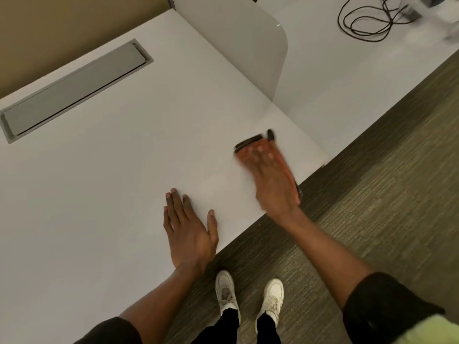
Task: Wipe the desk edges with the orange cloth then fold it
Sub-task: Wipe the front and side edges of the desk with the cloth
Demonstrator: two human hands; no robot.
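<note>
An orange cloth with a dark border (279,155) lies flat on the white desk (119,170) close to its front edge, at the right. My right hand (272,180) presses down on the cloth with fingers spread; both are motion-blurred, and the hand hides most of the cloth. My left hand (187,229) rests palm down on the bare desk near the front edge, fingers apart, holding nothing.
A grey cable-tray lid (72,88) is set into the desk at the back left. A curved grey divider panel (250,48) separates a neighbouring desk, where a black cable (367,21) lies coiled. Carpet (372,194) and my white shoes (248,296) are below the edge.
</note>
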